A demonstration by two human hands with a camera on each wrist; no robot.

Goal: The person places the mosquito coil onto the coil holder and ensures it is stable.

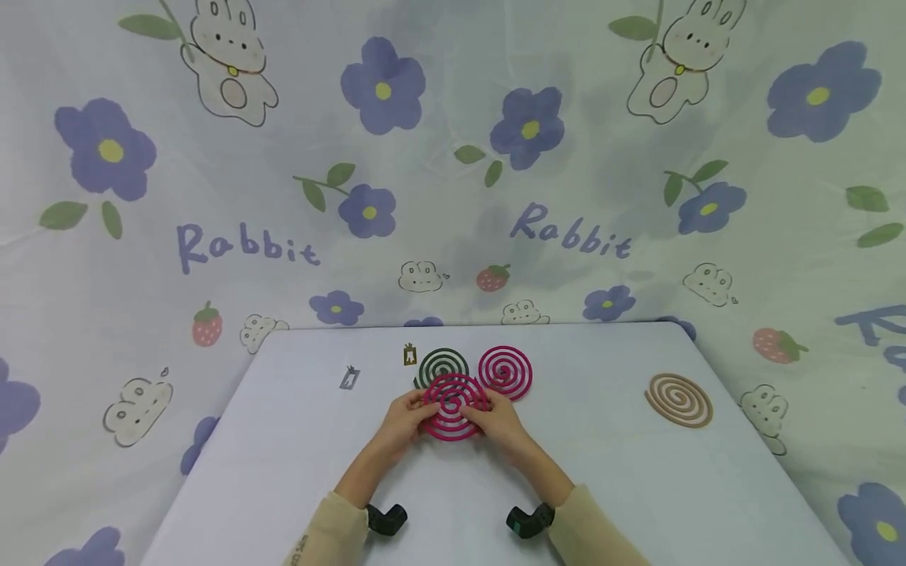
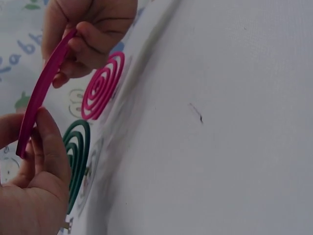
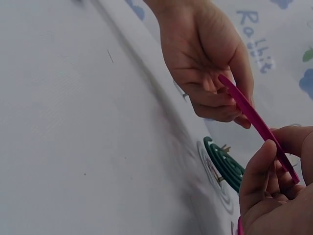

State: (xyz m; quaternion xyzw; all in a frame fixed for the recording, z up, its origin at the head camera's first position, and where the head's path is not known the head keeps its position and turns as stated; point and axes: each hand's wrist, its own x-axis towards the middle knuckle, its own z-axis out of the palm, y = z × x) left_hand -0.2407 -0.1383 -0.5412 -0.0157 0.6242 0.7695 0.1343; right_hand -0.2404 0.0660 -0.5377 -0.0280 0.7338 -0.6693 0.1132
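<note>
A pink mosquito coil [image 1: 453,431] is held up above the table between both hands. My left hand [image 1: 402,424] pinches its left edge, thumb on the near face and fingers behind. On the opposite edge my right hand [image 1: 504,424] pinches it the same way. Seen edge-on in the left wrist view, the pink coil [image 2: 44,88] looks thin and slightly bowed. Behind it lies a green coil [image 1: 443,354], partly hidden by the held one. A second pink coil [image 1: 524,376] lies just beyond my right hand.
A tan coil [image 1: 679,399] lies far to the right on the white table [image 1: 283,472]. Left of the green coil are a small gold metal stand [image 1: 410,354] and a silver metal stand [image 1: 350,378]. A rabbit-print cloth [image 1: 453,173] hangs behind the table.
</note>
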